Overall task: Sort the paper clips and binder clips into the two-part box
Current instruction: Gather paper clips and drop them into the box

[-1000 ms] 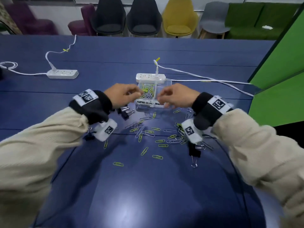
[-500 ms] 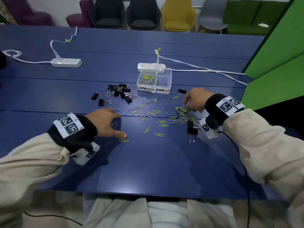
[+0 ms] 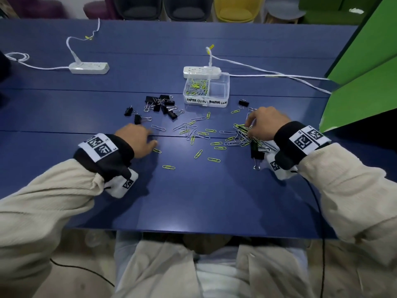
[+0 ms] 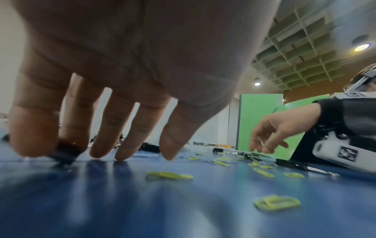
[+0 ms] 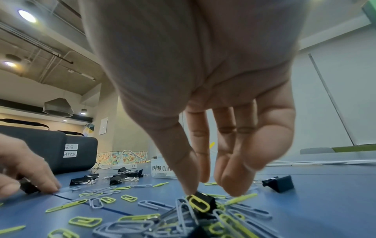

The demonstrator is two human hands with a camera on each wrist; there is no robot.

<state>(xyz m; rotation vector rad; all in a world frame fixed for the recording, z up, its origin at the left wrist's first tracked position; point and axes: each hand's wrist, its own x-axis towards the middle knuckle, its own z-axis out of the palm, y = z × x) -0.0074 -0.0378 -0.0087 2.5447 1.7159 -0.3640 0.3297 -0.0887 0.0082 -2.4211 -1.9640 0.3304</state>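
The clear two-part box (image 3: pixel 225 91) stands at mid table; its left part holds paper clips (image 3: pixel 197 86), and its right part looks empty. Black binder clips (image 3: pixel 160 105) lie in a cluster left of the box. Yellow and grey paper clips (image 3: pixel 193 132) are strewn in front of it. My left hand (image 3: pixel 146 136) points its fingers down at the table, and the fingertips (image 4: pixel 73 145) touch one black binder clip (image 4: pixel 65 153). My right hand (image 5: pixel 209 185) reaches into a pile of paper clips (image 3: pixel 240 138). Its thumb touches a black binder clip (image 5: pixel 205 198) there, with the fingers apart from the thumb.
Two white power strips (image 3: pixel 89 68) (image 3: pixel 202 72) with cables lie behind the box. A green partition (image 3: pixel 365 72) borders the table on the right. A dark case (image 5: pixel 46 149) stands far left. Another binder clip (image 3: pixel 243 102) lies right of the box, and one (image 3: pixel 255 151) by my right wrist.
A second ago both hands were at the box. They have drawn back to the table: the left has since moved forward to the binder clips, and the right has settled on the clip pile.
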